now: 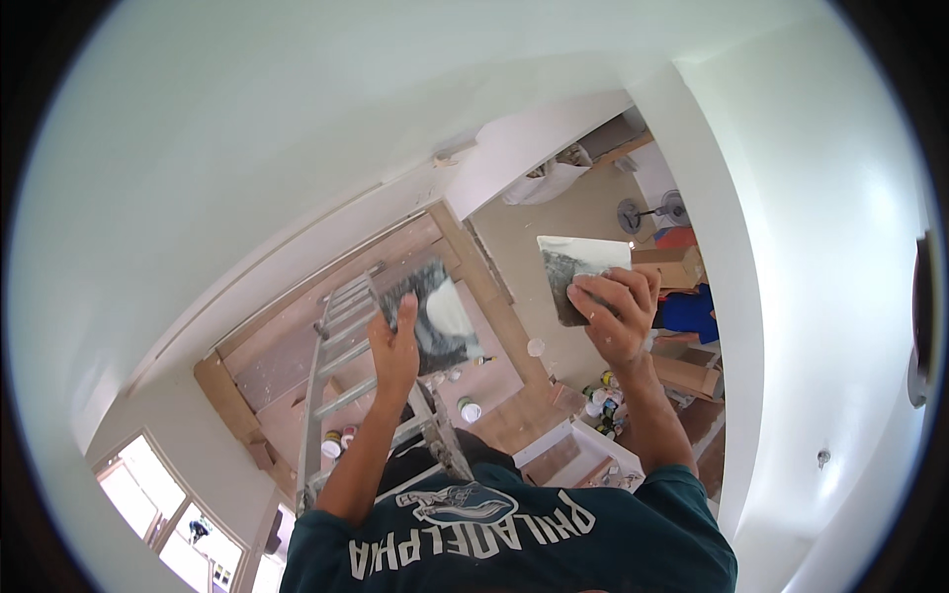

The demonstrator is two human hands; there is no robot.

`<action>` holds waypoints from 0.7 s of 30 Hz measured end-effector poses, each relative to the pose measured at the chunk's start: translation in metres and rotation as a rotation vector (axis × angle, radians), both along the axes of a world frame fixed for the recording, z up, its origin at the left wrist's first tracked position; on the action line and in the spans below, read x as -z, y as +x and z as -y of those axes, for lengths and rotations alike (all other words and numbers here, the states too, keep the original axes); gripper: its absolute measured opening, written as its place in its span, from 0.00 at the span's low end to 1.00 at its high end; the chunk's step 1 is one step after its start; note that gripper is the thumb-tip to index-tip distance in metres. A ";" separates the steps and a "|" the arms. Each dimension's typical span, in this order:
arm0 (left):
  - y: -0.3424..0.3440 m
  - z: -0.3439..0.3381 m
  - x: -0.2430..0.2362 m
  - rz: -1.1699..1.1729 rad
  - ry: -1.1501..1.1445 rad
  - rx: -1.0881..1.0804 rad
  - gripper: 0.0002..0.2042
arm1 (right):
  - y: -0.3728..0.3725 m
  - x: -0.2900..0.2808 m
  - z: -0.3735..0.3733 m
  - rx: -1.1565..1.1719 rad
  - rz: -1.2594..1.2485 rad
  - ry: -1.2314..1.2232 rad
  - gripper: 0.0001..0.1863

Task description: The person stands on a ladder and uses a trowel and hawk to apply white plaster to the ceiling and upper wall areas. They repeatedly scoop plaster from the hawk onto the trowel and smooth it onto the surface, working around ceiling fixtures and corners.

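Note:
My left hand (394, 351) is closed on the edge of a dark, smeared putty board (435, 349), its thumb lying over the top. A mound of white putty (450, 308) sits on that board. In my right hand (621, 311) is a wide flat putty knife (562, 287), with my fingers pressed on its grey-smeared blade. White putty lines the blade's far edge. Both tools are held up in front of me and stand apart. The knife's handle is hidden behind my hand.
An aluminium ladder (341, 331) stands below my left arm. White walls and ceiling curve close around me. On the floor far below are paint cans (470, 408), cardboard boxes (682, 376), a grey fan (633, 214) and white sacks (554, 176). Windows (148, 489) are at lower left.

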State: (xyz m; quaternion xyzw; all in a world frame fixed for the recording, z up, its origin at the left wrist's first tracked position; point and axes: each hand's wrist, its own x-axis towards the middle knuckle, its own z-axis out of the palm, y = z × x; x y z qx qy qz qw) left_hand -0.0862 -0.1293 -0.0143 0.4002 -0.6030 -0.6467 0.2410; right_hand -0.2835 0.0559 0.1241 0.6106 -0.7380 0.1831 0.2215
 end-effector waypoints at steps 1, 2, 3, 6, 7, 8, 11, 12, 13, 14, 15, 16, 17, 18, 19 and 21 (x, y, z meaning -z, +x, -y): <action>-0.001 -0.011 0.016 -0.036 0.018 -0.010 0.17 | -0.013 -0.002 -0.002 0.000 -0.056 0.022 0.13; -0.001 -0.026 0.034 -0.042 0.030 -0.022 0.17 | -0.028 -0.005 -0.004 -0.001 -0.112 0.044 0.12; 0.002 -0.040 0.047 -0.044 0.038 -0.037 0.17 | -0.047 -0.008 -0.007 0.023 -0.136 0.051 0.11; 0.018 -0.077 0.081 0.084 0.202 0.151 0.17 | -0.120 -0.020 -0.023 0.225 -0.091 -0.037 0.08; 0.023 -0.091 0.101 0.087 0.237 0.193 0.16 | -0.148 -0.023 -0.027 0.368 0.006 -0.144 0.07; 0.029 -0.101 0.116 0.104 0.246 0.232 0.16 | -0.179 -0.029 -0.030 0.431 0.057 -0.198 0.08; 0.037 -0.111 0.138 0.124 0.238 0.270 0.15 | -0.282 -0.055 -0.042 0.640 0.348 -0.188 0.18; 0.034 -0.112 0.140 0.101 0.219 0.260 0.15 | -0.327 -0.063 -0.056 0.623 0.387 -0.249 0.21; 0.031 -0.113 0.142 0.080 0.201 0.246 0.15 | -0.362 -0.064 -0.062 0.602 0.428 -0.310 0.23; 0.034 -0.111 0.141 0.125 0.222 0.257 0.15 | -0.373 -0.063 -0.047 0.649 0.507 -0.317 0.25; 0.037 -0.109 0.137 0.161 0.245 0.277 0.15 | -0.381 -0.070 -0.037 0.704 0.574 -0.326 0.28; 0.039 -0.107 0.135 0.197 0.268 0.297 0.15 | -0.396 -0.069 -0.032 0.696 0.639 -0.325 0.28; 0.038 -0.109 0.137 0.185 0.267 0.317 0.15 | -0.415 -0.077 -0.037 0.696 0.687 -0.324 0.29; 0.038 -0.110 0.139 0.182 0.264 0.328 0.16 | -0.435 -0.078 -0.039 0.690 0.747 -0.321 0.30; 0.039 -0.110 0.140 0.185 0.258 0.335 0.16 | -0.452 -0.075 -0.038 0.728 0.796 -0.333 0.30; 0.038 -0.109 0.136 0.194 0.247 0.333 0.16 | -0.480 -0.071 -0.039 0.804 0.890 -0.362 0.31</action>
